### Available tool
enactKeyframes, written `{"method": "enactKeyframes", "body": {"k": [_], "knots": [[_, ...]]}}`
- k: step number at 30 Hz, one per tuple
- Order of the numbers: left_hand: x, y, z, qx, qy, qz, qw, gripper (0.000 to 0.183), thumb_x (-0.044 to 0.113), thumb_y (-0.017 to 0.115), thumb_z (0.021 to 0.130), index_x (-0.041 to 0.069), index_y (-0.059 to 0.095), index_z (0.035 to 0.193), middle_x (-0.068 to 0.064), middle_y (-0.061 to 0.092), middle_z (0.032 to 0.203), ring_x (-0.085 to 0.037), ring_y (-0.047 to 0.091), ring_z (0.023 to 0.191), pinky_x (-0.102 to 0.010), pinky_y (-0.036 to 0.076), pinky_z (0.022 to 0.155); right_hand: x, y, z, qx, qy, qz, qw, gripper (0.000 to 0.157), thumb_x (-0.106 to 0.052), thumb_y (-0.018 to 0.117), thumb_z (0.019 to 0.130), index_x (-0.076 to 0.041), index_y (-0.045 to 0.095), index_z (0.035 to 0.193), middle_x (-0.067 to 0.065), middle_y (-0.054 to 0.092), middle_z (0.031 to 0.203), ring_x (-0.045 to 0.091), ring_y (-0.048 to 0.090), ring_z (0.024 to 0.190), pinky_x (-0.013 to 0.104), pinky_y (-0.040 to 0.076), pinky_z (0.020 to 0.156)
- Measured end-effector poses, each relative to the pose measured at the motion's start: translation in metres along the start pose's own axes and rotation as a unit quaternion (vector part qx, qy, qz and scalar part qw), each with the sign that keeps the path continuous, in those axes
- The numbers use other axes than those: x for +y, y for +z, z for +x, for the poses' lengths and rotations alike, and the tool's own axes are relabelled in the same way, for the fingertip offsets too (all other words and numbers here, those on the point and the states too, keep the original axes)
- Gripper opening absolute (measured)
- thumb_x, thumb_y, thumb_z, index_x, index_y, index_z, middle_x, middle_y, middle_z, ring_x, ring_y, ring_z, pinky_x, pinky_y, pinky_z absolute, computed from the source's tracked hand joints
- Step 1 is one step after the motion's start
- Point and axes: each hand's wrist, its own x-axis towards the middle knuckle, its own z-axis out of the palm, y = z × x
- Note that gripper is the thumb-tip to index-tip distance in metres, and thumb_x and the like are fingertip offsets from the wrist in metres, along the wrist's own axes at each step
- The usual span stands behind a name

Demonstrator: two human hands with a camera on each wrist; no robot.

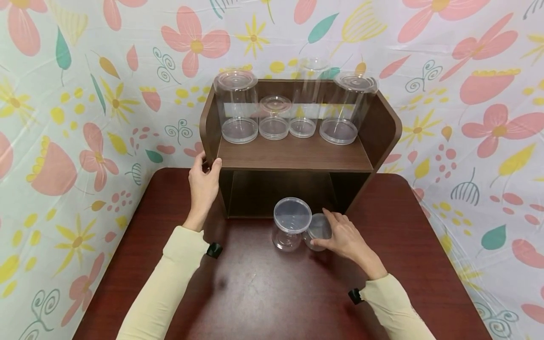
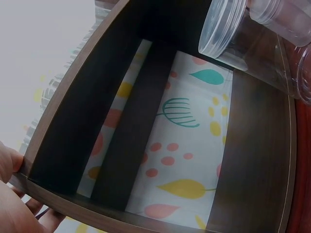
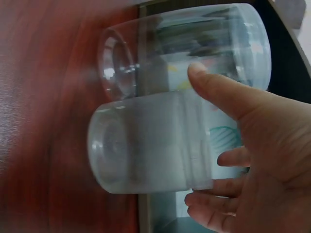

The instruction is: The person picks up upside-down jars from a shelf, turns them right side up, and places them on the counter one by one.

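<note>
Left arm [image 1: 163,285] and right arm [image 1: 393,302] reach forward, pale-sleeved; left hand [image 1: 205,183] curls its fingers opposite the thumb, right hand [image 1: 346,238] angles inward, thumb spread from loosely bent fingers

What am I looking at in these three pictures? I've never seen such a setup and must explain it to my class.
There is no machine: a person works with two bare hands, the left hand and the right hand. The widest picture comes from a camera worn on the head, looking forward and down. The others come from a black left-wrist camera and a black right-wrist camera.

On the dark red-brown table stands a brown, wood-look, two-level shelf unit, with four clear plastic cylindrical containers on its upper level. In front stand two round, lidded, clear plastic jars: a larger jar and a smaller jar.

The left hand grips the shelf unit. The right hand is at the smaller jar; whether it grips is unclear.
</note>
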Motion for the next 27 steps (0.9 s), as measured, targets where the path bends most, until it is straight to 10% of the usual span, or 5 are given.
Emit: {"method": "enactKeyframes", "body": {"k": [15,20,27], "knots": [[0.001,0.001,-0.001,-0.007,0.006,-0.005,0.9999,0.036,0.016,0.065,0.102,0.001,0.062,0.134,-0.019,0.066,0.123,-0.026,0.062,0.11,-0.039,0.049,0.099,-0.016,-0.08,-0.004,0.045,0.013,0.098,0.994,0.089,-0.037,0.082,0.09,0.006,0.039,0.154,0.028,0.055,0.142,0.048,0.049,0.128,0.063,0.039,0.105],[0.0,0.0,-0.001,-0.003,0.008,-0.002,1.0,0.035,0.015,0.066,0.101,0.0,0.062,0.133,-0.019,0.066,0.123,-0.026,0.062,0.109,-0.038,0.049,0.098,-0.026,-0.104,-0.003,0.1,-0.021,0.114,0.988,0.08,-0.026,0.083,0.09,0.005,0.043,0.152,0.024,0.06,0.133,0.036,0.063,0.103,0.045,0.05,0.089],[0.0,0.0,-0.001,0.001,0.007,0.0,1.0,0.036,0.015,0.066,0.101,0.0,0.062,0.133,-0.02,0.066,0.123,-0.027,0.062,0.108,-0.039,0.049,0.098,-0.044,-0.139,0.008,0.183,-0.027,0.193,0.964,0.063,-0.011,0.078,0.093,0.0,0.05,0.149,0.02,0.063,0.134,0.033,0.064,0.111,0.011,0.045,0.088]]}}
